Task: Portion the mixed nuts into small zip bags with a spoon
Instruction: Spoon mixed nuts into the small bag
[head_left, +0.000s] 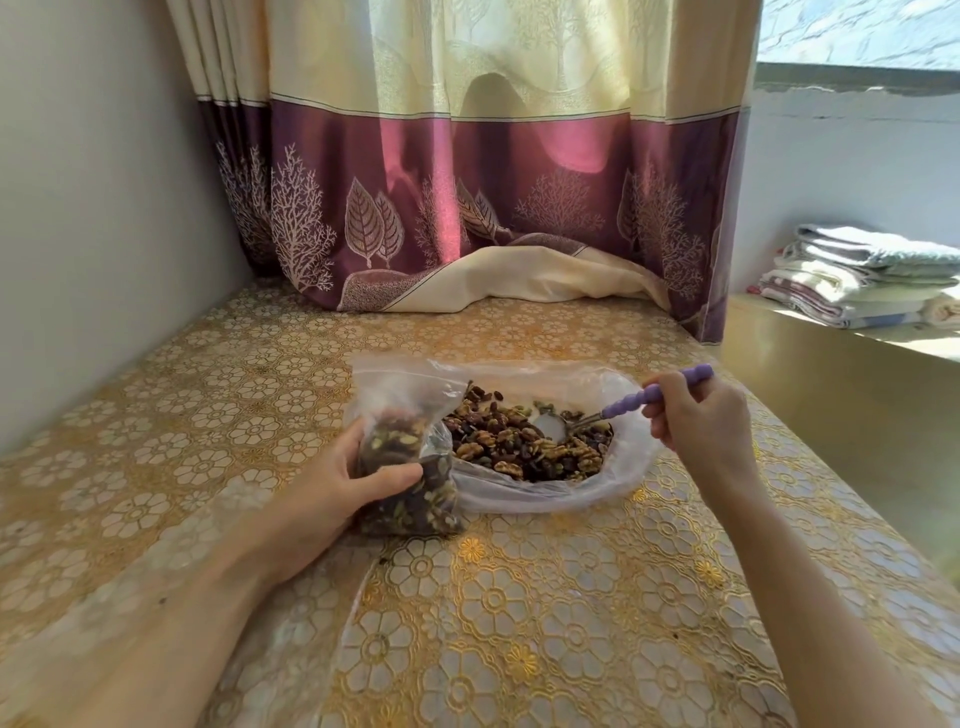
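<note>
Left hand (332, 483) gripped the small zip bag (405, 467), thumb across the front, fingers curled behind. Bag stood roughly upright on the table (519, 623), its base on the cloth, touching the left edge of the big bag. Lower part packed with mixed nuts: dark pieces, pale green seeds, some walnut. Top section was clear plastic with no fill; could not tell if the zip was open.

Large clear plastic bag (545, 493) lay on the table at centre, mouth rolled wide open and facing up. It held the bulk mixed nuts (524, 447): walnut halves, dark raisin-like bits, a few green seeds, spread in a shallow heap.

Right hand (701, 415) pinched the purple ribbed handle of the spoon (623, 405), fingers curled round it, handle end sticking out past the knuckles. Metal bowl of the spoon sat inside the big bag, on top of the nuts at the right side. Bowl looked empty, face up.

Floral gold tablecloth covered the table. Purple and cream curtain (493, 182) hung behind, hem resting on the tabletop. Folded towels (872, 275) stacked far right on a ledge.
</note>
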